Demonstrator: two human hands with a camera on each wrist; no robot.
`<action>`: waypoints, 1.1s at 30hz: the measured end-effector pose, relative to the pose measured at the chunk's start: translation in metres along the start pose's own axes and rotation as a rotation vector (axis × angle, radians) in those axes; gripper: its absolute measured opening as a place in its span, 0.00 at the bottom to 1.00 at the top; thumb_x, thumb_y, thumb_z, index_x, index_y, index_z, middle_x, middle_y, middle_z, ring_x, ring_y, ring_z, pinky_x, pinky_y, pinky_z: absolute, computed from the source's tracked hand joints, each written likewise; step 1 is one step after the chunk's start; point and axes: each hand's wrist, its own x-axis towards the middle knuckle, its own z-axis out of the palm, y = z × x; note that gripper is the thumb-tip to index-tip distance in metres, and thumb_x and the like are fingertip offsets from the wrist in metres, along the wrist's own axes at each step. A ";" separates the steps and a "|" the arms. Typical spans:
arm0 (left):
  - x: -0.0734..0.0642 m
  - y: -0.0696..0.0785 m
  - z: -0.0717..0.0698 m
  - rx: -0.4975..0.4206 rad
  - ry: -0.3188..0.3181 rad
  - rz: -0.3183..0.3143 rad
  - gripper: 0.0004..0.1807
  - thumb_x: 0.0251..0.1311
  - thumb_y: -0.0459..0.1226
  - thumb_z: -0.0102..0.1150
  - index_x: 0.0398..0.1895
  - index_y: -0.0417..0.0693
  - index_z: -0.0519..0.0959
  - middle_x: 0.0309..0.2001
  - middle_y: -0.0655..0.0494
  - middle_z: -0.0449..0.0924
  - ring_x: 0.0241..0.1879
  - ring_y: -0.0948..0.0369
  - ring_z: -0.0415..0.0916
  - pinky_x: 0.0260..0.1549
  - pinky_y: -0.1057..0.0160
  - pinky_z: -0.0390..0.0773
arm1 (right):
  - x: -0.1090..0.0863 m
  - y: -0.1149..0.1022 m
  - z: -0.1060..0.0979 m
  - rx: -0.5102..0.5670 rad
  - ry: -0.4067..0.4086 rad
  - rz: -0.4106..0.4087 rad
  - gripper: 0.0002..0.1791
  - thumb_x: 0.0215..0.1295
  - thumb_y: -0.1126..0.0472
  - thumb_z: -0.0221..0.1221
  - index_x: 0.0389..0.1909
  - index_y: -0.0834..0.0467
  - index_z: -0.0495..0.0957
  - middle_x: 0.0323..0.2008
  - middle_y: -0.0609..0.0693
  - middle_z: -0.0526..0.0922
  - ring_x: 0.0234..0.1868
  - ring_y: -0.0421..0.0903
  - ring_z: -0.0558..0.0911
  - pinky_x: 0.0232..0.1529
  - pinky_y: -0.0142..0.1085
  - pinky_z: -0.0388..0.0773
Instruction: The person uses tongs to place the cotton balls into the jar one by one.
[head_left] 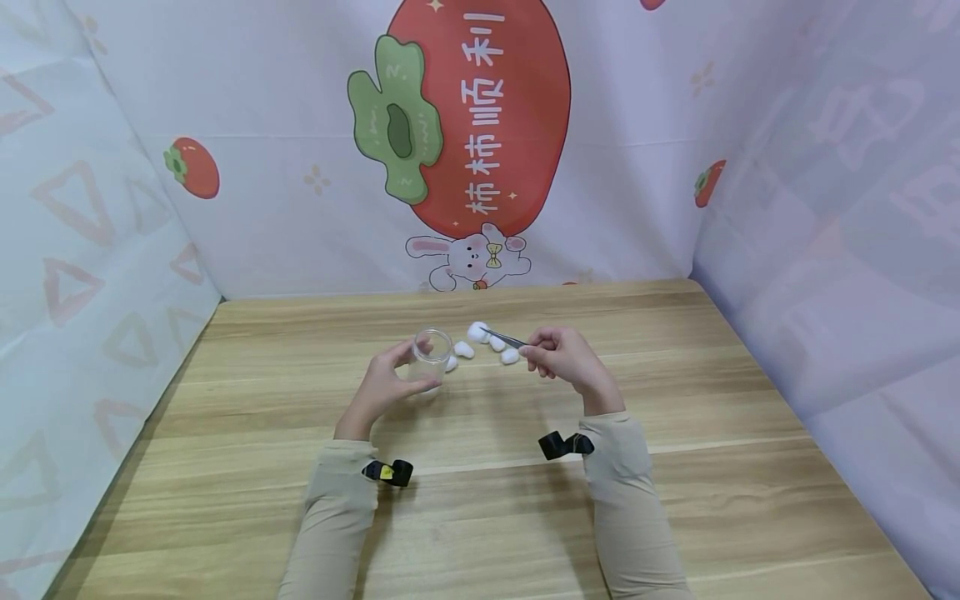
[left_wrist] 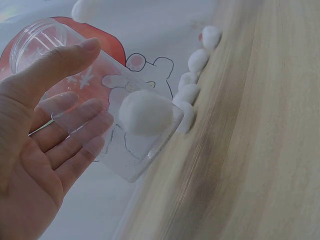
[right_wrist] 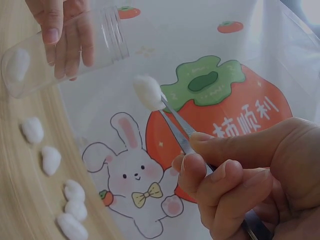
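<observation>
My left hand holds a clear plastic jar, thumb on one side and fingers round the other. Its mouth is uncovered, and one white cotton ball lies at the bottom inside. In my right hand, thumb and fingers pinch a pair of metal tweezers. Between the tweezer tips sits another cotton ball, raised off the table and to the right of the jar's mouth. Whether the jar's base touches the table I cannot tell.
Several loose cotton balls lie in an uneven row on the wooden table, between and beyond the hands. A printed cloth backdrop rises behind the table's far edge, with cloth walls at both sides. Black wrist cameras sit on both sleeves.
</observation>
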 end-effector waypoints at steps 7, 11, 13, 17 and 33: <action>0.001 0.001 0.000 -0.017 0.001 -0.005 0.39 0.45 0.39 0.75 0.64 0.44 0.71 0.58 0.40 0.79 0.60 0.44 0.76 0.64 0.42 0.70 | 0.000 -0.003 0.001 -0.002 -0.003 0.002 0.11 0.68 0.63 0.56 0.40 0.70 0.75 0.19 0.43 0.76 0.18 0.36 0.70 0.20 0.25 0.68; 0.001 0.001 0.000 -0.019 0.001 -0.010 0.39 0.45 0.39 0.76 0.63 0.44 0.72 0.58 0.40 0.79 0.60 0.44 0.76 0.64 0.42 0.70 | 0.000 -0.004 0.002 0.002 -0.005 0.004 0.11 0.68 0.63 0.56 0.40 0.70 0.76 0.18 0.43 0.76 0.18 0.36 0.70 0.20 0.24 0.67; 0.001 0.001 0.000 -0.014 0.002 -0.009 0.39 0.45 0.40 0.76 0.63 0.44 0.72 0.58 0.40 0.79 0.59 0.44 0.76 0.64 0.42 0.70 | 0.000 -0.005 0.003 0.007 -0.006 0.005 0.11 0.68 0.64 0.56 0.40 0.70 0.76 0.18 0.43 0.76 0.18 0.36 0.70 0.20 0.24 0.67; 0.000 0.000 0.000 -0.006 0.004 -0.001 0.39 0.45 0.40 0.75 0.63 0.43 0.71 0.58 0.40 0.79 0.59 0.44 0.76 0.64 0.42 0.70 | 0.000 -0.005 0.003 0.006 -0.006 0.004 0.11 0.68 0.64 0.56 0.40 0.71 0.75 0.18 0.43 0.75 0.18 0.36 0.70 0.20 0.25 0.67; 0.001 0.001 0.001 0.002 0.005 0.015 0.39 0.44 0.39 0.76 0.63 0.43 0.72 0.57 0.42 0.80 0.57 0.45 0.78 0.64 0.43 0.71 | 0.001 -0.006 0.007 0.002 -0.007 -0.056 0.10 0.67 0.65 0.56 0.38 0.72 0.76 0.17 0.44 0.74 0.17 0.36 0.69 0.18 0.24 0.67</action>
